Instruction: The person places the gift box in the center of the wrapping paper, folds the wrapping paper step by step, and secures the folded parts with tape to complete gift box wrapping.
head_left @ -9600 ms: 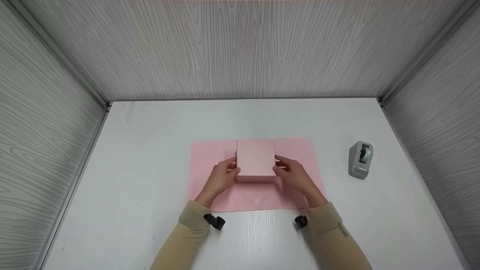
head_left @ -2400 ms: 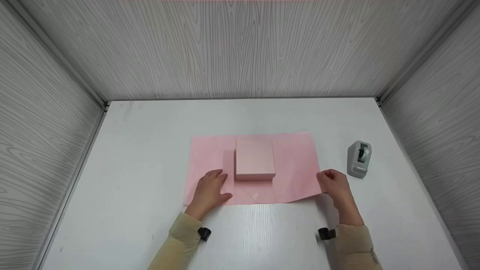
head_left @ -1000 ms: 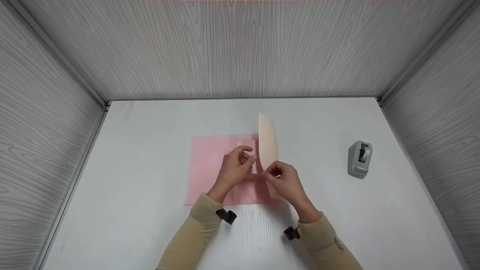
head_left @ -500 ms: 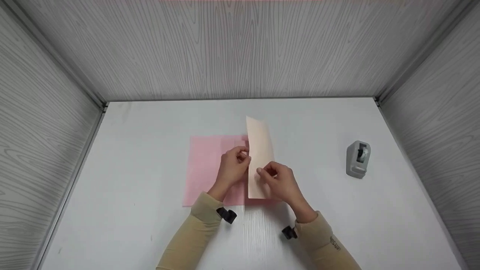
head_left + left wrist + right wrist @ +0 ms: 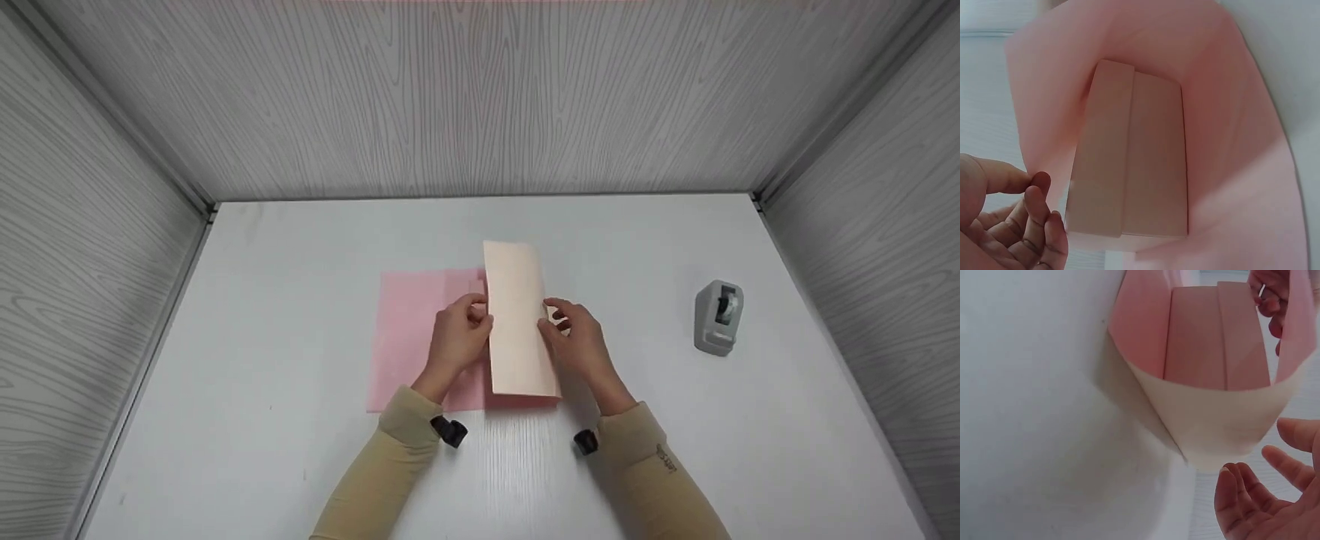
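A pink sheet of wrapping paper (image 5: pixel 409 337) lies on the table, its right part folded up and leftward so the pale underside (image 5: pixel 517 322) faces up. Under that curved flap sits a pink lidded box (image 5: pixel 1154 157), mostly hidden in the head view but plain in both wrist views. My left hand (image 5: pixel 457 334) pinches the flap's free edge between thumb and index finger. At the fold on the right, my right hand (image 5: pixel 577 341) has its fingers loosely bent beside the paper; in the right wrist view its fingertips (image 5: pixel 1224 489) are spread and grip nothing.
A grey tape dispenser (image 5: pixel 718 319) with a roll in it stands on the white table (image 5: pixel 285 337) at the right. Grey wood-grain panels (image 5: pixel 480 97) close off the back and both sides.
The paper's right part has come up and over the box to the left. My left hand has taken its edge; my right hand has let go and shifted to the fold.
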The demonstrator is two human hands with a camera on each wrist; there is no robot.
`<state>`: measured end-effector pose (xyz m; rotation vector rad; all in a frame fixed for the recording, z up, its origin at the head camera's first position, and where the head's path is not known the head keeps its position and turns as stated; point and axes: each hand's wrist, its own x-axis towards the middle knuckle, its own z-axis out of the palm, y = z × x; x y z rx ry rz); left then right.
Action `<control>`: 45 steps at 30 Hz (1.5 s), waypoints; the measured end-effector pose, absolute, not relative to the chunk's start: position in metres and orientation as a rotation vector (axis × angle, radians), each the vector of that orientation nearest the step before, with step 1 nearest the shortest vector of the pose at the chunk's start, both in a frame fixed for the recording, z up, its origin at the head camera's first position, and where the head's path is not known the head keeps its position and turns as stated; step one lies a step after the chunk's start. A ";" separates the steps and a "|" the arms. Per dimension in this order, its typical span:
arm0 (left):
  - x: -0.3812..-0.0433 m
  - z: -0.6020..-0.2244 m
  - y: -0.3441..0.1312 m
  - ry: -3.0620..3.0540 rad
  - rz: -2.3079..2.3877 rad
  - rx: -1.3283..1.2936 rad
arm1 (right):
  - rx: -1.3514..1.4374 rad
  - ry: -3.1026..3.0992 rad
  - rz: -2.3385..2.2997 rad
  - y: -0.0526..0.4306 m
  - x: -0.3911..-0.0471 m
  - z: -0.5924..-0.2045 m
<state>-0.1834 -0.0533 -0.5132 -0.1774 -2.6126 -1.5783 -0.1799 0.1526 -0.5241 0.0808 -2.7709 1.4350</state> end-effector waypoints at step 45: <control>-0.182 -0.539 -0.059 -2.713 -1.517 0.023 | 0.088 -2.832 1.627 0.152 -0.187 -0.532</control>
